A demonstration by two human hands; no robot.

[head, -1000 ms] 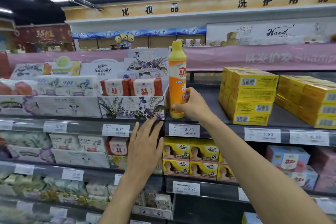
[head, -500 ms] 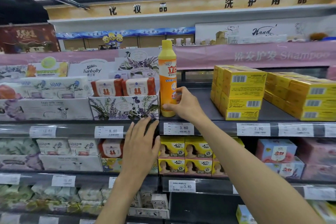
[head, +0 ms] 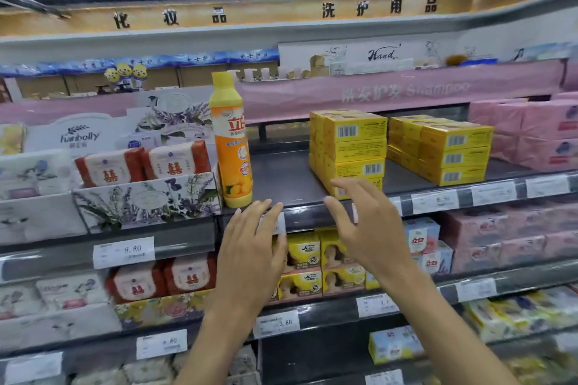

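Observation:
A tall orange bottle point(head: 232, 147) with a yellow cap stands upright on the dark shelf point(head: 281, 175), at its left end beside a floral soap carton point(head: 147, 197). My left hand point(head: 250, 247) hangs in front of the shelf edge just below the bottle, fingers straight and spread, holding nothing. My right hand point(head: 366, 225) is off the bottle, to its right, with loosely spread fingers in front of the shelf rail and empty.
Stacks of yellow boxes point(head: 350, 150) stand right of the bottle, with more yellow boxes point(head: 450, 150) and pink packs point(head: 531, 131) further right. Red-and-white soap packs point(head: 144, 166) sit in the floral carton. Lower shelves hold small yellow boxes point(head: 306, 262) and price tags point(head: 123, 251).
My right hand has let go of the bottle and drawn back to the right and down. The bottle stays standing on the shelf. My left hand has shifted right, below the bottle.

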